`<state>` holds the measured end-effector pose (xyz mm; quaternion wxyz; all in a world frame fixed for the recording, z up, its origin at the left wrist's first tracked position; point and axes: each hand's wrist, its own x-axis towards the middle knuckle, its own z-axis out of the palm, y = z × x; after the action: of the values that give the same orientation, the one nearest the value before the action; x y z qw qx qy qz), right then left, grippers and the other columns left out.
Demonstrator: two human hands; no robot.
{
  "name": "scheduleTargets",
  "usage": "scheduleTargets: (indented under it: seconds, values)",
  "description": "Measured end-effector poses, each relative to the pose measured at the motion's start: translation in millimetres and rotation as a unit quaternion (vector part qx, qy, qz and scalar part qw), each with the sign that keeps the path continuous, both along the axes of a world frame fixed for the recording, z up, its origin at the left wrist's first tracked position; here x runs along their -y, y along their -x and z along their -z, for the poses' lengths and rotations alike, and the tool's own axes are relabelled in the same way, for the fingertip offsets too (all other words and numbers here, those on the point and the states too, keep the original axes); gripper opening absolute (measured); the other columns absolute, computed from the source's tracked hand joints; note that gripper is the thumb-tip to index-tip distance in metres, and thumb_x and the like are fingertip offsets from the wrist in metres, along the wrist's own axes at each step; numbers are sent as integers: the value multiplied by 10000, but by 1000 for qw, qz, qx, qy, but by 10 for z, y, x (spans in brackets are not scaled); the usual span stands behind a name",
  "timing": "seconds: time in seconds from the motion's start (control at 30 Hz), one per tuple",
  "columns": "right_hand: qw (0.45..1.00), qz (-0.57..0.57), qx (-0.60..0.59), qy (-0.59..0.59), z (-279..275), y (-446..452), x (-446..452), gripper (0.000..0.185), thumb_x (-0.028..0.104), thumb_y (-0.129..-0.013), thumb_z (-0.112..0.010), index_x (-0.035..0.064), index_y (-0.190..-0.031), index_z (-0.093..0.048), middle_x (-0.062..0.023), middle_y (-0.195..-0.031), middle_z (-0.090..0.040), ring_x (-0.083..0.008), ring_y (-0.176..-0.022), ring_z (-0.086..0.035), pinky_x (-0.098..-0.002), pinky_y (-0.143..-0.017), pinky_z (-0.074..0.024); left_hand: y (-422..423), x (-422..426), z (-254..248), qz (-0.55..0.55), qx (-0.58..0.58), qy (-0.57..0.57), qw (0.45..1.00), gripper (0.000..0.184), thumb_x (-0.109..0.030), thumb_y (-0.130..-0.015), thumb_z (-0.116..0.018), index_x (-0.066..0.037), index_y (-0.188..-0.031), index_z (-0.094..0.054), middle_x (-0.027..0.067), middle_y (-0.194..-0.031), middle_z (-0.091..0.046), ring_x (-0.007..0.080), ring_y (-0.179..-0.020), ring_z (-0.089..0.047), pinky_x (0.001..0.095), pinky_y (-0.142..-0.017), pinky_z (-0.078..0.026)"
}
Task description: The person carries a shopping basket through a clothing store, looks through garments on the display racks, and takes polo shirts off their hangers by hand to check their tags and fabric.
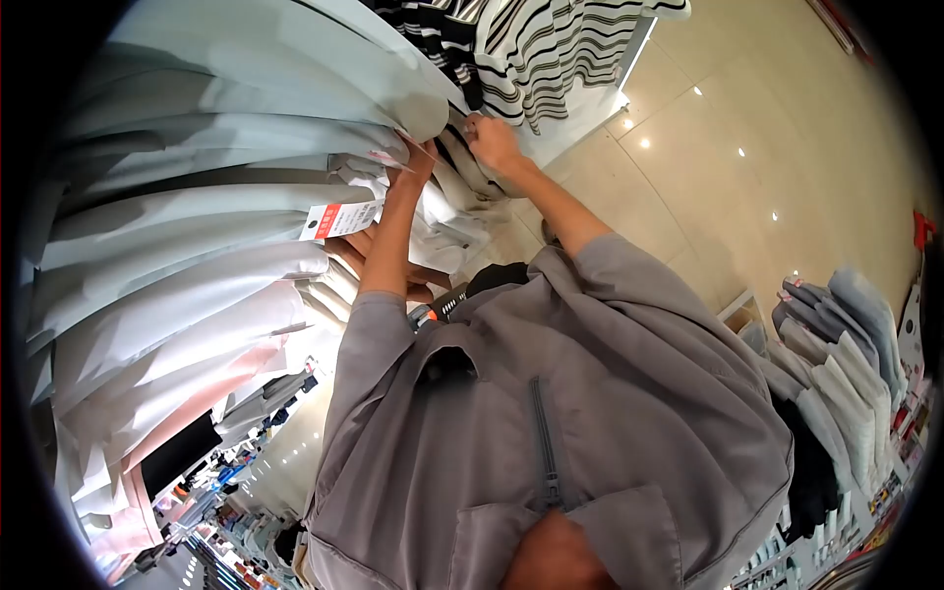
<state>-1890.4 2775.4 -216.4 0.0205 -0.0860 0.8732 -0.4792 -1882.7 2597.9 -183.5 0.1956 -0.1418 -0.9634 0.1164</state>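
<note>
My left hand (pixel 421 159) reaches in among the hanging clothes, next to the edge of a pale blue garment (pixel 285 74). Its fingers are largely hidden there, so its grip cannot be made out. Just to the right, my right hand (pixel 492 143) is closed, with curled fingers beside a beige garment with dark stripes (pixel 460 162). What it holds, if anything, is too small to tell. A white and red price tag (pixel 339 219) hangs beside my left forearm.
White, grey and pink garments (pixel 187 379) hang in a row at the left. Black-and-white striped clothes (pixel 560 59) lie over a white display at the top. Shiny floor tiles (pixel 708 157) show at the upper right. More clothes (pixel 836 364) are at the right.
</note>
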Motion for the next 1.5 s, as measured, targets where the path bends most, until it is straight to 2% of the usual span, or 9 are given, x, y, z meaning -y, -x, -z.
scheduleTargets:
  seconds: [0.17,0.23,0.37,0.57,0.6,0.9,1.07,1.37,1.5]
  values:
    - [990,-21,38,-132,-191,98,-58,272,176,-790,-588,81,-1045,-590,-214,-857,-654,-377,-846,-632,-463,-748,-506,194,56,264,18,114,207,971,296,-144,-792,-574,20,-1026,-652,193,-1123,-594,376,-1092,-525,545,-920,-407]
    - [985,-41,51,-157,-120,109,-46,274,184,-792,-592,72,-1041,-582,-210,-879,-656,-375,-859,-633,-463,-755,-508,146,-6,208,67,76,301,948,172,-117,-783,-554,-6,-806,-683,197,-927,-644,388,-982,-574,532,-889,-409]
    - [976,-67,72,-194,0,38,-41,301,206,-784,-605,50,-1038,-562,-210,-927,-655,-377,-898,-632,-460,-778,-511,146,-68,207,47,50,168,983,176,-131,-767,-574,-8,-789,-697,169,-907,-646,362,-941,-581,575,-858,-405]
    - [971,-92,93,-201,68,27,-101,324,209,-769,-594,50,-1049,-559,-220,-950,-652,-382,-919,-625,-460,-802,-506,-10,116,453,33,66,348,934,303,-124,-785,-584,16,-1046,-650,199,-1166,-580,384,-1094,-525,527,-901,-442]
    - [969,-93,100,-204,68,20,-110,316,211,-769,-574,52,-1043,-569,-221,-962,-651,-382,-925,-623,-463,-807,-503,-3,172,396,37,10,506,862,315,-108,-780,-582,27,-1058,-643,208,-1168,-575,382,-1093,-527,522,-900,-448]
    - [966,-98,81,-226,42,-7,-127,316,228,-757,-580,74,-1031,-614,-217,-962,-653,-374,-925,-628,-446,-807,-508,7,114,425,-17,83,231,969,444,-111,-790,-581,92,-1182,-540,265,-1226,-510,393,-1127,-490,570,-911,-392]
    - [971,-98,62,-210,-80,33,-75,279,206,-756,-570,51,-978,-634,-229,-944,-648,-384,-898,-630,-450,-794,-510,16,433,665,-49,-149,480,863,497,-179,-817,-567,55,-1246,-477,288,-1233,-495,426,-1108,-506,552,-903,-421]
    - [969,-85,-59,-225,-384,249,245,249,200,-755,-608,-2,-891,-659,-222,-883,-654,-383,-844,-637,-419,-777,-528,-411,331,-98,-26,-163,450,878,87,-117,-740,-570,-55,-793,-539,157,-720,-467,302,-685,-509,461,-602,-411]
    - [1000,-16,-1,9,21,474,395,256,236,-772,-615,26,-910,-667,-194,-926,-663,-359,-894,-641,-397,-797,-530,-498,337,-142,-27,-168,452,876,115,-90,-706,-571,-103,-591,-567,98,-492,-455,247,-497,-511,421,-468,-407]
